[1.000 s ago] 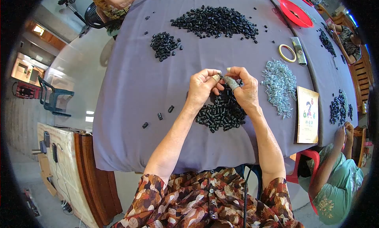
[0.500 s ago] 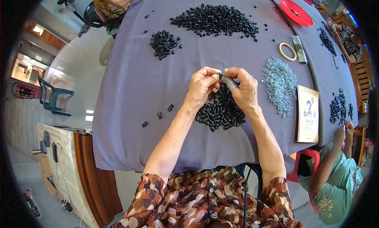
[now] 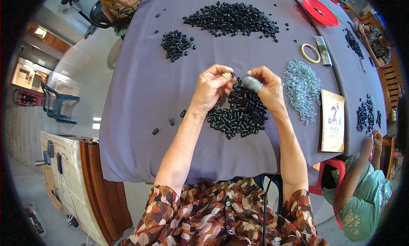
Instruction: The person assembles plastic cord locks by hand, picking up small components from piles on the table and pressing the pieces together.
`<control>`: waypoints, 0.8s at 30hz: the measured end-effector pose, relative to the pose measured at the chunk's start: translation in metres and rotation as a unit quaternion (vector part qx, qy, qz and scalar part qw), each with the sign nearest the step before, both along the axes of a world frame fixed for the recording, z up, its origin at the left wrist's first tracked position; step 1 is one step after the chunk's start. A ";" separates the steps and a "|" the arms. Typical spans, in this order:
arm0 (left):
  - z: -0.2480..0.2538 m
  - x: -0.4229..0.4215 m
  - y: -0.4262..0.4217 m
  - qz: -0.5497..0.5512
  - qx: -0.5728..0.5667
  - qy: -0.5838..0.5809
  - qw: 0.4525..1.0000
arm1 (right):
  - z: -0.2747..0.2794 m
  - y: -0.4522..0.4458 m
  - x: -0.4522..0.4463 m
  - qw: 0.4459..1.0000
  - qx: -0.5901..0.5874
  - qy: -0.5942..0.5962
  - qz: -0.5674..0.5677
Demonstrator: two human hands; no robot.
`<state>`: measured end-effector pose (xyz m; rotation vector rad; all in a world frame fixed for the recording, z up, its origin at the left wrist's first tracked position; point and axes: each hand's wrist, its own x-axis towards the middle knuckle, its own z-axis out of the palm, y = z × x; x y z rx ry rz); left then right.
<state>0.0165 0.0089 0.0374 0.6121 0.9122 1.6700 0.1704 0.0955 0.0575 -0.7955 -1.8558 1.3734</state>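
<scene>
My left hand (image 3: 211,86) pinches a small black piece (image 3: 233,75) between thumb and fingertips, over the upper left side of a pile of black pieces (image 3: 240,114). A tan wrap covers part of its thumb. My right hand (image 3: 266,87) is beside it, thumb and index finger apart, with grey wrapping on the thumb; nothing shows between its fingertips. A few loose black pieces (image 3: 171,121) lie left of the pile. To the right is a heap of small clear pieces (image 3: 302,90).
Further up the purple-grey cloth (image 3: 136,97) lie a large black heap (image 3: 232,19) and a smaller one (image 3: 175,46). At right are a tape roll (image 3: 310,53), a booklet (image 3: 332,121) and a red tray (image 3: 319,11). Another person (image 3: 362,186) sits at the lower right.
My hands have moved apart from each other, the left one leftwards and the right one slightly rightwards. The right thumb and index finger have opened.
</scene>
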 end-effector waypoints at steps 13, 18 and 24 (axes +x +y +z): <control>-0.039 -0.031 0.003 0.104 0.053 -0.144 0.983 | -0.006 0.000 -0.002 0.931 0.339 -0.133 0.033; -0.040 -0.028 0.005 0.105 0.059 -0.172 0.978 | -0.011 0.008 0.001 0.920 0.360 -0.155 -0.003; -0.040 -0.028 0.006 0.108 0.069 -0.198 0.972 | -0.016 0.010 0.000 0.918 0.359 -0.171 -0.019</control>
